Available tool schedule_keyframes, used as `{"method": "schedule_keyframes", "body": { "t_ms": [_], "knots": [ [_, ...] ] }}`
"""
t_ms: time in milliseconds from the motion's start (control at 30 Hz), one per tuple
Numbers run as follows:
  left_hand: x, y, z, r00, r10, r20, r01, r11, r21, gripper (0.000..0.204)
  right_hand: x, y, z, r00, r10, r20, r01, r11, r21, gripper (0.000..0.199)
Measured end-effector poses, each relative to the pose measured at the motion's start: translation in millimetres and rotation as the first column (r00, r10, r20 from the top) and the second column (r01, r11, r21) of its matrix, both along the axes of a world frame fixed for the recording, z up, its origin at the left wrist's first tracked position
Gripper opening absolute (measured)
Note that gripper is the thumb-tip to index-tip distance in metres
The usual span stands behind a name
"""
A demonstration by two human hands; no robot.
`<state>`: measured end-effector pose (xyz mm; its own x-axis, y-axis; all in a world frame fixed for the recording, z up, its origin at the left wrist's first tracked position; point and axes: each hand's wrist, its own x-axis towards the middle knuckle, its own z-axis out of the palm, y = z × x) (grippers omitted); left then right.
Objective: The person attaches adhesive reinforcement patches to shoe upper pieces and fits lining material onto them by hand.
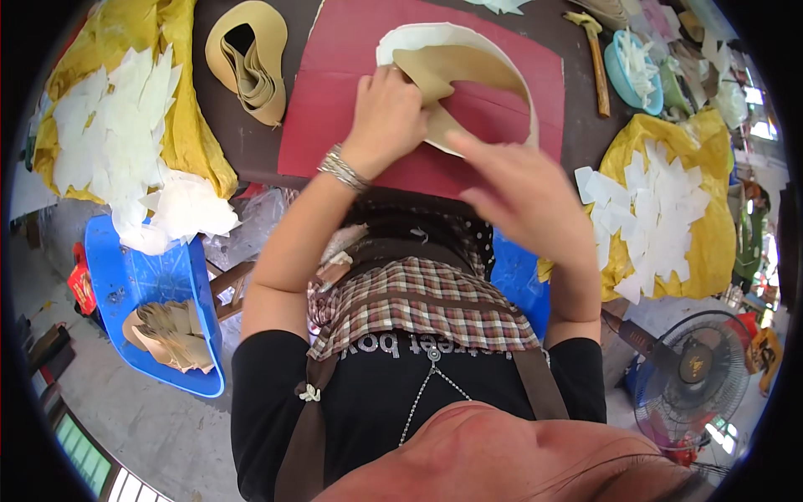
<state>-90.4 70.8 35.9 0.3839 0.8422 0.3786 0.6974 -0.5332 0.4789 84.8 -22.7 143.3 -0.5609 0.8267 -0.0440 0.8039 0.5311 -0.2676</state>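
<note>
Your left hand (386, 113) presses, fingers curled, on a tan curved cutout (456, 71) atop its white backing (418, 38) — on the red board (335, 92); your right hand (523, 188) hovers open, blurred, holding nothing.

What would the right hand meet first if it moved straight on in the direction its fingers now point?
Probably the white curved piece with the tan piece on it. The right hand points up-left, its fingertips apparently at the white edge; contact is unclear.
</note>
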Motion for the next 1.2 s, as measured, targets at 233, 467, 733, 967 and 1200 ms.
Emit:
{"method": "schedule_keyframes", "body": {
  "t_ms": [233,467,733,967,1200],
  "knots": [
    [-43.0,30.6,4.6,0.895,-0.411,-0.174,0.376,0.905,-0.201,0.038,-8.7,147.3,-29.7,0.953,0.24,-0.184,-0.229,0.97,0.076,0.073],
    [-53.9,11.4,1.9,0.968,-0.249,0.039,0.245,0.89,-0.384,0.057,-18.6,172.9,-47.1,0.945,0.216,-0.246,-0.259,0.953,-0.16,0.021],
    [-57.6,9.1,6.2,0.986,-0.105,0.132,0.143,0.935,-0.324,0.084,-18.2,173.7,-18.8,0.957,-0.107,-0.27,-0.006,0.922,-0.386,0.024],
    [-49.5,-9.1,0.6,0.998,0.064,0.027,-0.051,0.937,-0.345,0.098,-13.1,215.6,-78.2,0.975,-0.102,-0.199,0.005,0.899,-0.437,0.035],
    [-54.6,-8.4,-7.3,0.914,-0.269,-0.304,0.251,0.963,-0.1,0.065,-27.5,216.3,-81.0,0.991,-0.121,-0.062,0.094,0.939,-0.332,0.038]
  ]
}}
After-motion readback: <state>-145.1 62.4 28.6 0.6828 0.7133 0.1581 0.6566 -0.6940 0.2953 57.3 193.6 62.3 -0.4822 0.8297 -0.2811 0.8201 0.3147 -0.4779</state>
